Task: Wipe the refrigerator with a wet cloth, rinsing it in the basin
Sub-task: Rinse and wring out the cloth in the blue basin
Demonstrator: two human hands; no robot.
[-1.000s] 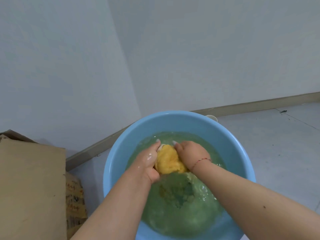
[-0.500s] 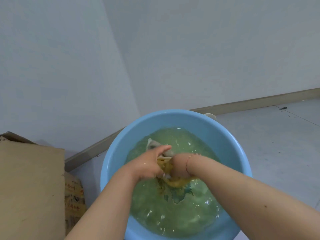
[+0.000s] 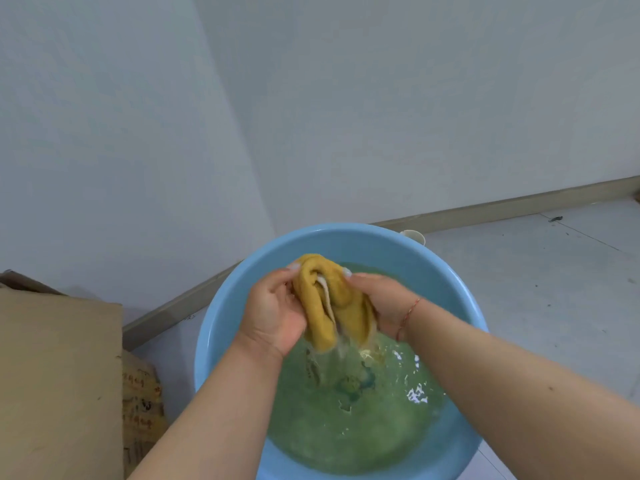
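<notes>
Gripping cloth (image 3: pixel 332 299) over basin (image 3: pixel 214 327)

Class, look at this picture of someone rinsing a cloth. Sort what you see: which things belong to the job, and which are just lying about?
Part of the job:
yellow cloth, held by left hand and right hand
blue basin
greenish water

Just lying about:
cardboard box
white cup behind the basin
dark scrap on the floor
</notes>
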